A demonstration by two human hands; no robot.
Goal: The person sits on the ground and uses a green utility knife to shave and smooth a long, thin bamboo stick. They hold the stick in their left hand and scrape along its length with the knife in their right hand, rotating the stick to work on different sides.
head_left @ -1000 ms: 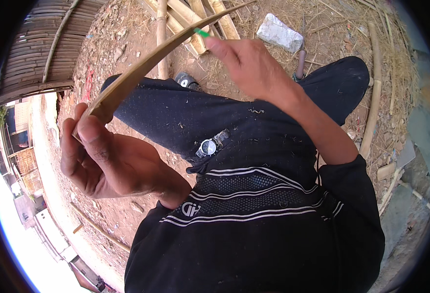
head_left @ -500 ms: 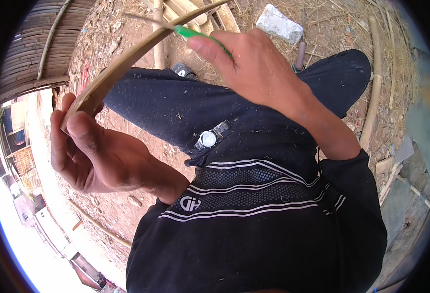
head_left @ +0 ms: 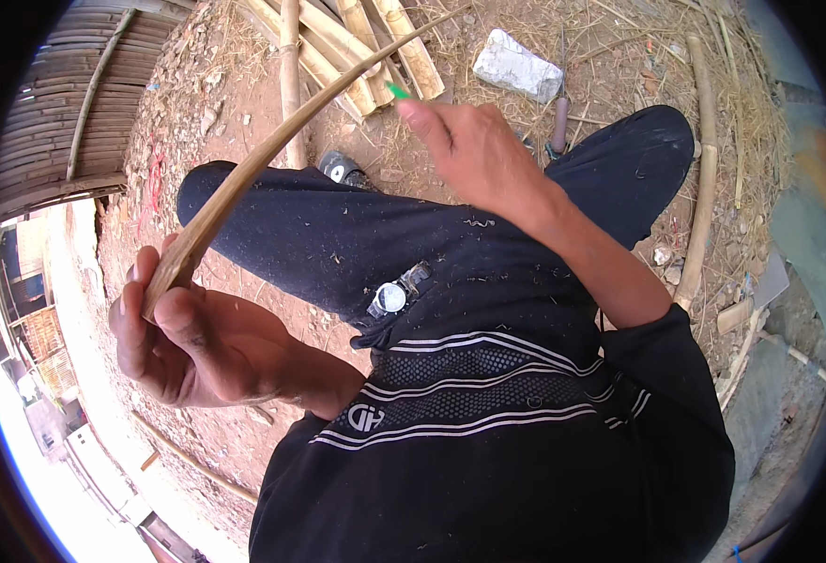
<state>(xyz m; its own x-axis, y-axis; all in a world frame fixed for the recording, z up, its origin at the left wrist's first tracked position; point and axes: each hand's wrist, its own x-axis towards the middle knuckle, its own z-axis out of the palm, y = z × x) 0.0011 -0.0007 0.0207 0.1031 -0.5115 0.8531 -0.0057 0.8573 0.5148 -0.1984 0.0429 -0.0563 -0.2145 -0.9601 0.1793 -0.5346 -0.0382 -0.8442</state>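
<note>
Left hand (head_left: pixel 216 347) clasped a wooden strip (head_left: pixel 230 195) by its broad end; right hand (head_left: pixel 488 155), apart, gripped a green handle (head_left: pixel 397 91).

1. White block (head_left: pixel 518 66): on ground (head_left: pixel 202 422), toward far edge.
2. Tool, purple handle (head_left: pixel 560 122): just right of block.
3. Split bamboo (head_left: pixel 424 75): several lengths, ground's far edge, left of block.
4. Pole (head_left: pixel 704 178): right side of ground, running toward far edge.
5. Straw (head_left: pixel 638 47): scattered, far right corner.
6. Slatted wall (head_left: pixel 56 113): far left corner.
7. Watch (head_left: pixel 391 297): on dark trousers (head_left: pixel 338 244), near waist edge.
</note>
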